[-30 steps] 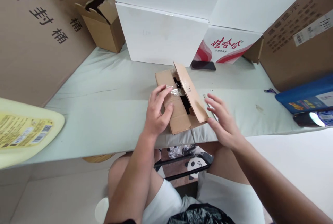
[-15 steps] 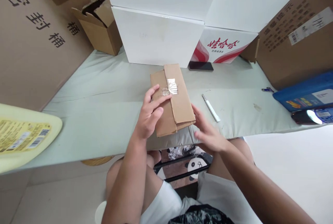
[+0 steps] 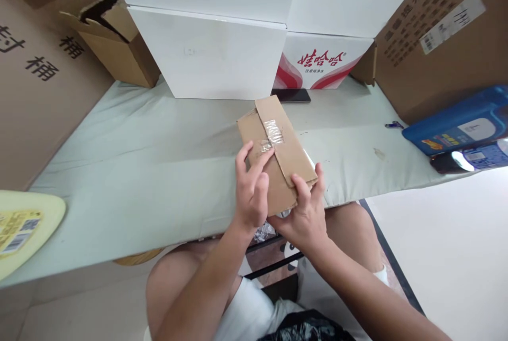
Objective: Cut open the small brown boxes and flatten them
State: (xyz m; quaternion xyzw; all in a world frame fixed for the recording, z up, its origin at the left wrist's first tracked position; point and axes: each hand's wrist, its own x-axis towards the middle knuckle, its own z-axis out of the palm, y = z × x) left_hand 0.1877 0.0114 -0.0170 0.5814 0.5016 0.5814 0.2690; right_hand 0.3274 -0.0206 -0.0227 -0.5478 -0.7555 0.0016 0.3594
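Cardboard box, top flap apparently being closed.
Left hand, seven o'clock: fingers apart. Right hand, five o'clock, clamps its corner. Next likely needs even pressure.

a rectangular brown cardboard box is at the pale green cloth-covered table's front edge, before a flat black phone, with a pale yellow plastic bottle leftward, a blue plastic bottle rightward.

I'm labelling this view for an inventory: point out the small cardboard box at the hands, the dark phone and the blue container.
Small cardboard box point(image 3: 286, 156): head view, on its overlapping top flap.
Dark phone point(image 3: 294, 96): head view, on its visible upper face.
Blue container point(image 3: 446, 128): head view, on its blue side.
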